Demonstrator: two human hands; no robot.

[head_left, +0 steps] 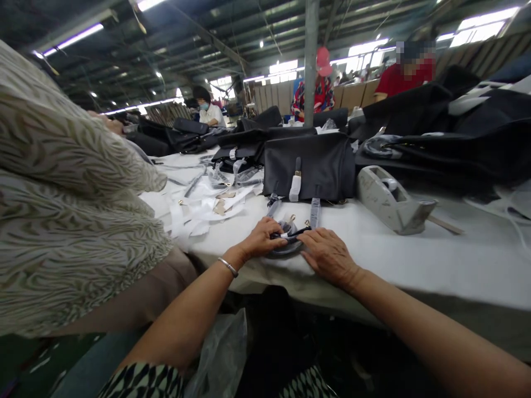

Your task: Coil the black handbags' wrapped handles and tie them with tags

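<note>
A black handbag (309,160) lies on the white-covered table in front of me, its strap clasp wrapped in white material. Its handle ends (315,213) are covered in clear plastic and point toward me. Close to the table's edge, my left hand (263,237) has its thumb and fingers closed on a coiled, plastic-wrapped strap (286,249) with small gold-coloured hardware. From the other side my right hand (327,255) pinches the same strap with its fingertips. A small white piece lies on the strap between the hands.
A grey tape dispenser (394,199) stands right of the handbag. White paper scraps (207,207) litter the table on the left. More black bags (406,121) are heaped behind. A person in a patterned shirt (74,204) stands close at my left; other people work farther back.
</note>
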